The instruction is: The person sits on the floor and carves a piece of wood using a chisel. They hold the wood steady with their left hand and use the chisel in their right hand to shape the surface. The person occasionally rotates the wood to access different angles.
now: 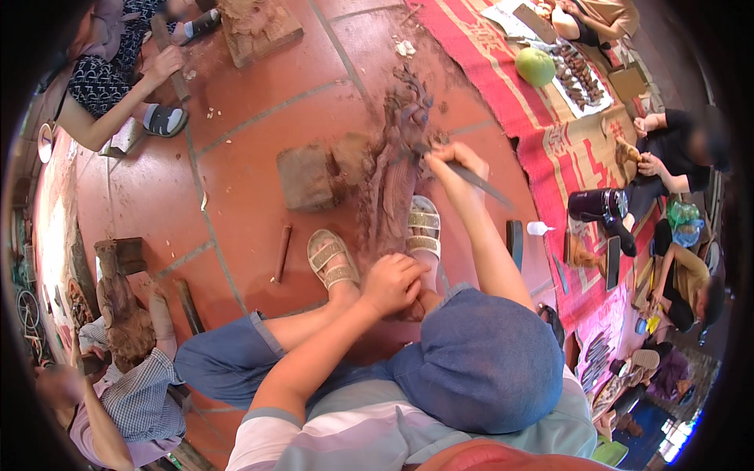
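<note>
Floor of square terracotta tiles [243, 204] is bearing, left of the red patterned mat's [537, 173] edge, a long reddish-brown wooden carving [390, 188]; its relief is already standing out, finer smoothing seemingly remaining. The right hand [459, 162], forearm slanting inward, is gripping a slim dark-grey file-like tool [492, 189]. The left hand [395, 284] is curling near the carving's lower end, its grasp undeterminable.

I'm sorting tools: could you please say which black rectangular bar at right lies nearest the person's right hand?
The black rectangular bar on the reddish tiled floor; the other bar lies on the red patterned mat, farther from the right hand.
</note>
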`<action>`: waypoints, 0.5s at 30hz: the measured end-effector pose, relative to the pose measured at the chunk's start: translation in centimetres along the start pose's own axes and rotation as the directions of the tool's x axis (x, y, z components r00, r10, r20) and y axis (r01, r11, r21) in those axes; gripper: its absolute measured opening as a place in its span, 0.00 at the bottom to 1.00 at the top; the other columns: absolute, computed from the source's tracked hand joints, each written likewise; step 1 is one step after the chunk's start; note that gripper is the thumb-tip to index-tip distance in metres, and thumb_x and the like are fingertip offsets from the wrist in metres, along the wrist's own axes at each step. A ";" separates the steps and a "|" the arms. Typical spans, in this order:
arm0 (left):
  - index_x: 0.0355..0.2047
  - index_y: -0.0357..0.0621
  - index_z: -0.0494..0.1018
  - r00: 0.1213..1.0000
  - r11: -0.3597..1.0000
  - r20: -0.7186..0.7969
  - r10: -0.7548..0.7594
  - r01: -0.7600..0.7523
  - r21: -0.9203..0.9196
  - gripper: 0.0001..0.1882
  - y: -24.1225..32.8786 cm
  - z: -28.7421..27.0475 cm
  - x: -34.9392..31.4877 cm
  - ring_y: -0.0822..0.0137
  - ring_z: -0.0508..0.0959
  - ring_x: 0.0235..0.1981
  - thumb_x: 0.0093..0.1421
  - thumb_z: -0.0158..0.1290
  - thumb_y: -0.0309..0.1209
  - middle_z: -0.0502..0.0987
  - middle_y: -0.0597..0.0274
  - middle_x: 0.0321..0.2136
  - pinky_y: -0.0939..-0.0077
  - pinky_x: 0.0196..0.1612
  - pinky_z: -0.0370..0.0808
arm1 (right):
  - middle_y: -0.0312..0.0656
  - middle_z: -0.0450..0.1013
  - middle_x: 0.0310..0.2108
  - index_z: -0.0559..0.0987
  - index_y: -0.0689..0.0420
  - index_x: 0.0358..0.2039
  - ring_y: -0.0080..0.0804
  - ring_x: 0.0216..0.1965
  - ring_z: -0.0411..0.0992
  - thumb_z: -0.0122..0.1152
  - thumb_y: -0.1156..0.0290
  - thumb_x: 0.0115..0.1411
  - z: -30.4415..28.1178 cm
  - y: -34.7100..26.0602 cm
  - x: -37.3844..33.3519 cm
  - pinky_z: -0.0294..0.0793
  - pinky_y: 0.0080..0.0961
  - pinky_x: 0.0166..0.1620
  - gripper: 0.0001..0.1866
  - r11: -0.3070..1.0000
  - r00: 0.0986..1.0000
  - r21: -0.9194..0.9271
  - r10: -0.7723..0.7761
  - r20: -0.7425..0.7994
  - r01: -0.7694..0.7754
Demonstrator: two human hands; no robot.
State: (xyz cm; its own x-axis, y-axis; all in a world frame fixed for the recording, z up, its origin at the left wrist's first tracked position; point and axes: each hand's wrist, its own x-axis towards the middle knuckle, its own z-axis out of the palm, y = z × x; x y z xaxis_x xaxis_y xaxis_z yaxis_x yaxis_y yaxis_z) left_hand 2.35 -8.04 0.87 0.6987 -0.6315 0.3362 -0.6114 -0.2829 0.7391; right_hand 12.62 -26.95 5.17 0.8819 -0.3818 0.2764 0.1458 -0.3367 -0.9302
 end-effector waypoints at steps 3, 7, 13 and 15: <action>0.33 0.49 0.78 1.000 1.000 0.005 -0.016 0.016 0.012 0.14 -0.1 -0.1 0.3 0.61 0.76 0.31 0.42 0.53 0.26 0.77 0.64 0.28 0.68 0.34 0.72 | 0.43 0.75 0.25 0.78 0.63 0.23 0.31 0.35 0.77 0.66 0.76 0.47 0.9 -0.2 1.9 0.73 0.24 0.38 0.05 0.976 0.983 -0.120 -0.181 0.028 0.183; 0.33 0.48 0.77 0.999 0.999 0.011 -0.032 0.031 0.021 0.14 0.1 -0.3 0.1 0.61 0.76 0.32 0.42 0.53 0.26 0.77 0.63 0.28 0.68 0.35 0.72 | 0.45 0.75 0.26 0.77 0.63 0.22 0.31 0.33 0.77 0.66 0.76 0.46 0.4 -0.1 1.6 0.73 0.23 0.34 0.06 0.980 0.990 -0.162 -0.102 0.096 0.116; 0.32 0.48 0.77 1.000 1.000 0.021 -0.014 0.014 0.001 0.14 0.3 0.0 0.4 0.61 0.77 0.32 0.42 0.53 0.26 0.77 0.63 0.28 0.68 0.35 0.72 | 0.45 0.75 0.24 0.77 0.63 0.22 0.34 0.35 0.77 0.64 0.76 0.45 0.5 0.0 1.4 0.73 0.25 0.38 0.05 0.989 0.993 -0.095 -0.115 -0.029 0.112; 0.32 0.48 0.77 0.999 0.999 0.014 -0.031 0.031 0.018 0.13 0.3 -0.1 0.3 0.61 0.77 0.32 0.42 0.53 0.26 0.77 0.63 0.28 0.67 0.35 0.72 | 0.46 0.75 0.26 0.78 0.63 0.23 0.35 0.35 0.77 0.63 0.76 0.46 0.1 0.2 0.8 0.73 0.25 0.38 0.05 0.996 0.998 -0.085 -0.024 0.058 0.029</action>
State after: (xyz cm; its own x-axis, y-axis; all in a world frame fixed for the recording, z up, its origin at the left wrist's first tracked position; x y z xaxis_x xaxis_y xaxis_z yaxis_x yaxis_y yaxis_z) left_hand 2.47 -8.22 1.27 0.7122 -0.6324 0.3047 -0.5958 -0.3151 0.7388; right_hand 13.33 -27.25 5.21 0.9025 -0.3232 0.2847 0.1328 -0.4200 -0.8977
